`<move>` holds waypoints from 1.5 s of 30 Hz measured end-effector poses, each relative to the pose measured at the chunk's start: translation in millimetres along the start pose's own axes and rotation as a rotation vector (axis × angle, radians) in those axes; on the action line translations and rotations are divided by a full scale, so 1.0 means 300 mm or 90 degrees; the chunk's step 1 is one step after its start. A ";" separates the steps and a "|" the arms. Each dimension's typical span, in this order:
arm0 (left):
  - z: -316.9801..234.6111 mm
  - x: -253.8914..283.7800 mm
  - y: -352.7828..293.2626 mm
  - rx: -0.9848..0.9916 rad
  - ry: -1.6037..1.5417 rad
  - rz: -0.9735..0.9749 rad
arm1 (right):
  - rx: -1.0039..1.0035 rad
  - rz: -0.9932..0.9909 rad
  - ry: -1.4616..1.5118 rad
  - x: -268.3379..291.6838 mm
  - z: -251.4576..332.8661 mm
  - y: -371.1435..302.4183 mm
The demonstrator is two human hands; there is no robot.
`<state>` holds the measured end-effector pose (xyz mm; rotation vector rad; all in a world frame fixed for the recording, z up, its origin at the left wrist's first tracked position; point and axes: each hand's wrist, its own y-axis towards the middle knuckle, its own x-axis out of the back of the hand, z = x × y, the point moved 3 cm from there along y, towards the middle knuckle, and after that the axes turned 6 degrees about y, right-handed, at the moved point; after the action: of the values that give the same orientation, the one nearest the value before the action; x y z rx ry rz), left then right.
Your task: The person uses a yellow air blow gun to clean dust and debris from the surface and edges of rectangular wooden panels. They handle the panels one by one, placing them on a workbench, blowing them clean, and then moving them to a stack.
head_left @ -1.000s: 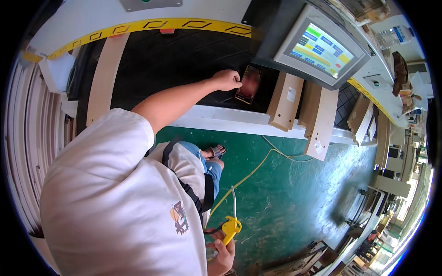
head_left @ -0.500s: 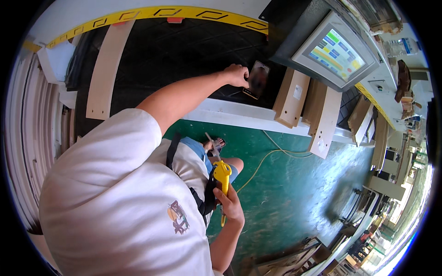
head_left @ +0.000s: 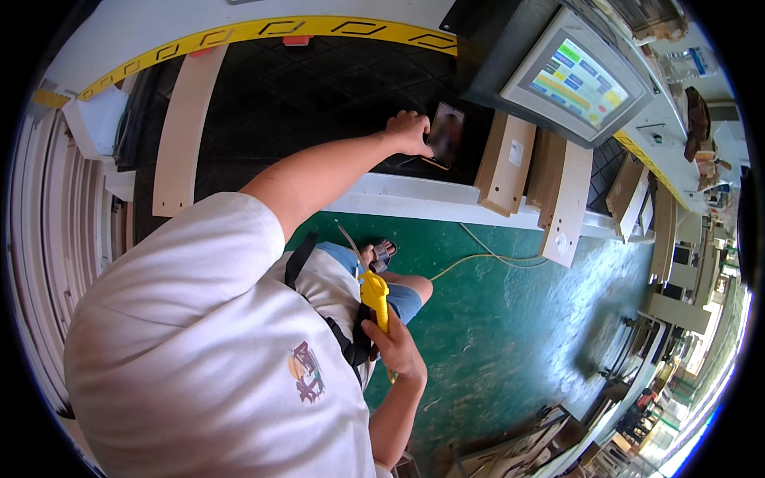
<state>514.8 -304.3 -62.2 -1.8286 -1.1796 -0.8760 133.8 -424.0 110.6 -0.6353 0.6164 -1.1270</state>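
Note:
My left hand reaches over the black belt. Its fingers curl against the left edge of a phone that lies there with its screen lit. How firmly they grip it is partly hidden. Lower down, close to my waist, my right hand is wrapped round a yellow air blow gun. The gun's thin nozzle points up the picture, over my legs.
A long pale wooden board lies across the belt at left. More drilled boards rest beneath a control panel on the right. A thin yellowish hose trails over the green floor.
The blow gun in my right hand has tipped and shifted a little left. My left hand has stayed by the phone, its fingers slightly more spread over the edge.

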 end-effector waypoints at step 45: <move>0.047 -0.049 0.061 0.048 -0.104 -0.075 | 0.001 -0.002 -0.072 0.004 0.077 0.024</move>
<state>529.0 -302.7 -85.8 -1.8114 -1.4157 -0.7478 155.4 -419.7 120.8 -0.6938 0.5186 -1.0863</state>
